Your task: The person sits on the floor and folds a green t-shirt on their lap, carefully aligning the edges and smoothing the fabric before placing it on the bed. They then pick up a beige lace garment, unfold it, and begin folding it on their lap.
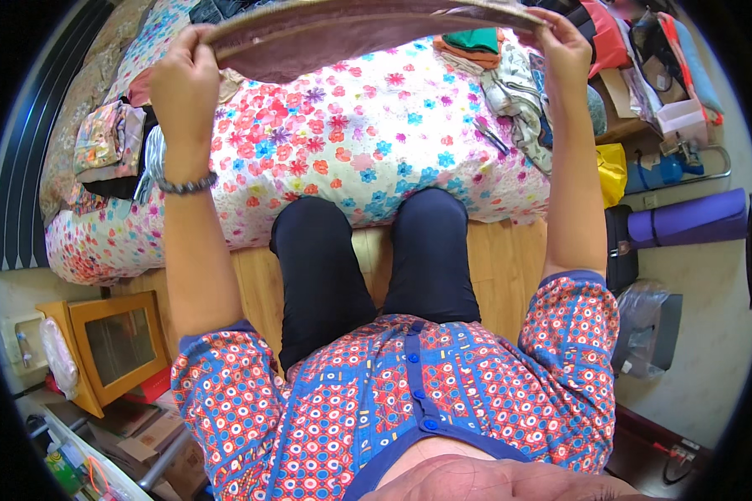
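Observation:
A brownish-pink piece of cloth [355, 37], likely a garment, is stretched between my two raised hands above the bed; its top reaches past the upper edge of the picture. My left hand [184, 75] is closed on one end, and my right hand [562, 43] pinches the other. Between them the cloth's long edge sags in a curve. Beneath it lies the flower-patterned bedspread [334, 138]. Close to my left wrist is a stack of folded clothes [109, 142]. By my right forearm lie a rumpled grey-white patterned garment [514, 88] and a thin dark pen-like object [491, 137].
A folded pile with green and orange cloth [474, 48] sits at the bed's far right. Right of the bed are a yellow bag [612, 174], a rolled purple mat [689, 219] and a cluttered shelf. A wooden cabinet [119, 346] stands at the lower left.

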A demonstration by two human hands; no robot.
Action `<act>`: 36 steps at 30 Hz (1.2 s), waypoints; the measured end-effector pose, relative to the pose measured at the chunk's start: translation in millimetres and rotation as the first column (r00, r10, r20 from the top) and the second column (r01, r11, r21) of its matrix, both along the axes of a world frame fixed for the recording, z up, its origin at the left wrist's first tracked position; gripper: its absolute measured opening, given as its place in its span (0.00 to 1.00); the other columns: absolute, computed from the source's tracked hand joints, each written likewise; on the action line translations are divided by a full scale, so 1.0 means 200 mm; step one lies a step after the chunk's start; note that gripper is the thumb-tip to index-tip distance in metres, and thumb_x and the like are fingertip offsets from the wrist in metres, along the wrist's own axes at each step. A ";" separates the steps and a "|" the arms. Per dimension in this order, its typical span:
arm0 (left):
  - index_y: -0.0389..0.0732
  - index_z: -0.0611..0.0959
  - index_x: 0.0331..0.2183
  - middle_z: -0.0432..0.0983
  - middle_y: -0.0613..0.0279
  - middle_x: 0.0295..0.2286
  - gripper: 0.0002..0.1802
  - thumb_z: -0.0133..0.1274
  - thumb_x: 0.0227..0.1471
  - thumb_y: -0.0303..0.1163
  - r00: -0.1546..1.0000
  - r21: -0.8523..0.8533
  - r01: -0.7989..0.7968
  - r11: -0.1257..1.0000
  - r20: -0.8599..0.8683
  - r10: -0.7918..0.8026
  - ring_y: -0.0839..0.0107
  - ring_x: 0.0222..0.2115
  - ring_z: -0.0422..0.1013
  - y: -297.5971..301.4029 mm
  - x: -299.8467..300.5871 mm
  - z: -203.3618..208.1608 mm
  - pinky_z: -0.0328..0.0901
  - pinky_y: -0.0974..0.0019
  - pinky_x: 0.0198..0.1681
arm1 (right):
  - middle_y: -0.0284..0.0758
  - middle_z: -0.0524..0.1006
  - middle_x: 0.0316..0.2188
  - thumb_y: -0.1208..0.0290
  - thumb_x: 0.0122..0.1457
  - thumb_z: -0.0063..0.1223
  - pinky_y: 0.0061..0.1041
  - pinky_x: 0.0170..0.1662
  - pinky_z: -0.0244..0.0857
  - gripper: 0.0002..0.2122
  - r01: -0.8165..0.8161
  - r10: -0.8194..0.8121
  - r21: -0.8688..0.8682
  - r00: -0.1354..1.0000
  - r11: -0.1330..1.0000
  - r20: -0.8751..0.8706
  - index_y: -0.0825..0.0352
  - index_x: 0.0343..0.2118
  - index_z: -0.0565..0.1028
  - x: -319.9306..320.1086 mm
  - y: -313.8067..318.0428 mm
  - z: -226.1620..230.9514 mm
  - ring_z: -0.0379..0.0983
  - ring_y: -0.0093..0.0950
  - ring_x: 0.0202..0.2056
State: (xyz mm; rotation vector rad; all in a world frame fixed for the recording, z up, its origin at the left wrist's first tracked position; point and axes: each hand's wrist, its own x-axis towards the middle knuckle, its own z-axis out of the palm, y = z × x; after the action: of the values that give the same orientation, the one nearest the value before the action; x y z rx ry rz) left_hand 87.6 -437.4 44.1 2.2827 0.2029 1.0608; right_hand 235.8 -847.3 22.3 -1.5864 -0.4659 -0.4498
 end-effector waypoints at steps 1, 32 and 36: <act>0.42 0.82 0.37 0.79 0.51 0.23 0.12 0.45 0.55 0.31 0.998 0.053 0.008 0.999 -0.069 -0.004 0.58 0.24 0.77 0.00 -0.03 -0.08 0.69 0.56 0.29 | 0.36 0.80 0.31 0.79 0.62 0.48 0.19 0.34 0.72 0.08 0.010 -0.011 -0.058 1.000 0.998 -0.017 0.69 0.41 0.78 -0.07 0.00 -0.05 0.78 0.23 0.31; 0.45 0.82 0.28 0.77 0.62 0.29 0.08 0.58 0.49 0.38 0.942 0.382 0.103 0.918 -0.335 0.034 0.61 0.39 0.70 0.13 0.03 -1.03 0.56 0.49 0.49 | 0.35 0.73 0.39 0.71 0.51 0.57 0.43 0.55 0.51 0.08 0.269 -0.082 -0.867 0.963 0.419 0.258 0.62 0.35 0.75 -0.19 0.40 -1.00 0.68 0.34 0.48; 0.41 0.80 0.40 0.77 0.60 0.34 0.11 0.52 0.57 0.34 0.848 -0.120 0.314 0.942 -0.411 -0.335 0.68 0.33 0.73 0.01 0.36 -1.00 0.67 0.64 0.36 | 0.40 0.76 0.35 0.69 0.53 0.57 0.37 0.48 0.63 0.10 0.088 -0.041 -0.657 0.995 0.749 0.086 0.66 0.36 0.76 -0.05 0.66 -0.88 0.72 0.40 0.40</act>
State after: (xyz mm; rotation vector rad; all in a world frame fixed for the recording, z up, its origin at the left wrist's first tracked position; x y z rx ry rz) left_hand 160.3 -436.1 -155.7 2.3697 0.0104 0.3708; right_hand 226.6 -716.0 -154.3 -2.2910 -0.6723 -0.4106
